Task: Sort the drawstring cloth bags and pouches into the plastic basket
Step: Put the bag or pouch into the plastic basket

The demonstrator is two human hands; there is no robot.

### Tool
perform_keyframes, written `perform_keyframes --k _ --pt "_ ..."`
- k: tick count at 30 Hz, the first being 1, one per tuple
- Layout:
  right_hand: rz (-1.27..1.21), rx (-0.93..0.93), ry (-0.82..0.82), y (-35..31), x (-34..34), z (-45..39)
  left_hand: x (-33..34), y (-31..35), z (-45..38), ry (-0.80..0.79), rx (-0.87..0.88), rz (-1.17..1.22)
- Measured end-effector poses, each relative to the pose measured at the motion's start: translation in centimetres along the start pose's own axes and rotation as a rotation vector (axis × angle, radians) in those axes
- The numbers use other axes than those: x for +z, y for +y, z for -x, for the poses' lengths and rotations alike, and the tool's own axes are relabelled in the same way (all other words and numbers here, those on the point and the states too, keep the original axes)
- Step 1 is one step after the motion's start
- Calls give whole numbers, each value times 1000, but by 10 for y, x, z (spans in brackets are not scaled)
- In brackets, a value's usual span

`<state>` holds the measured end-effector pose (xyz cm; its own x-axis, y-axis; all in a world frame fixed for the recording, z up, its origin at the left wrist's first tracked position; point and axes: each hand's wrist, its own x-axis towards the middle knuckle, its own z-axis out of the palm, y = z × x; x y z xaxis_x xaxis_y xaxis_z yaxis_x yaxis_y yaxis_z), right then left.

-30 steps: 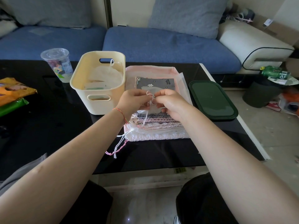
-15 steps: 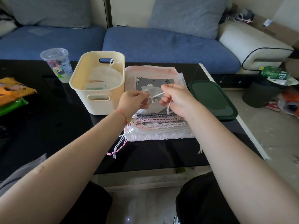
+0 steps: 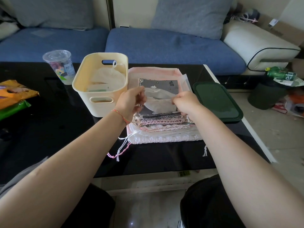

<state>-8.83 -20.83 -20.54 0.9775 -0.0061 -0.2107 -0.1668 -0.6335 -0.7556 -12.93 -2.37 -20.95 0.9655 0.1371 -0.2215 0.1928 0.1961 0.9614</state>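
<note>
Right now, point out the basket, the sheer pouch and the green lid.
basket (image 3: 85, 97), head view, bare front wall.
sheer pouch (image 3: 158, 102), head view, middle of fabric.
green lid (image 3: 217, 101), head view, top face.

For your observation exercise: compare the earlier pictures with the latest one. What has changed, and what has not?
The hands moved apart: the left hand and right hand went from pinching the drawstring together to holding the white pouch stretched between them. The basket, stack and cup stayed put.

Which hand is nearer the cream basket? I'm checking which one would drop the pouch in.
Left. The left hand pinches the sheer white pouch right beside the cream basket; the right hand holds the pouch's far end, toward the green lid.
</note>
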Motion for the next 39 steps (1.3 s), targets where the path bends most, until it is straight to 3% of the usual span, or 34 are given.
perform_keyframes --k 5,11,13,16,18,22,27,32,39 --pt "-104 -45 90 -2 4 2 6 -9 0 103 56 -549" --pt "-221 -20 18 -4 -6 12 -6 -6 13 226 128 -1356" --pt "-219 22 -20 -5 -9 13 -3 -5 18 239 250 -1458" --pt "-151 73 -71 -9 -10 12 4 -4 19 287 579 -1505" --pt "-99 76 -107 -11 -10 14 10 -4 19 273 657 -1523" --pt "44 0 -159 -12 -11 18 15 -12 16 187 482 -1630" --pt "156 -57 -264 -10 -15 19 16 -20 11 159 502 -1646" --pt "305 -134 -261 -13 -9 23 10 -26 4 50 502 -1416" --pt "81 -86 -236 -13 7 17 13 -7 4 -75 313 -1049"
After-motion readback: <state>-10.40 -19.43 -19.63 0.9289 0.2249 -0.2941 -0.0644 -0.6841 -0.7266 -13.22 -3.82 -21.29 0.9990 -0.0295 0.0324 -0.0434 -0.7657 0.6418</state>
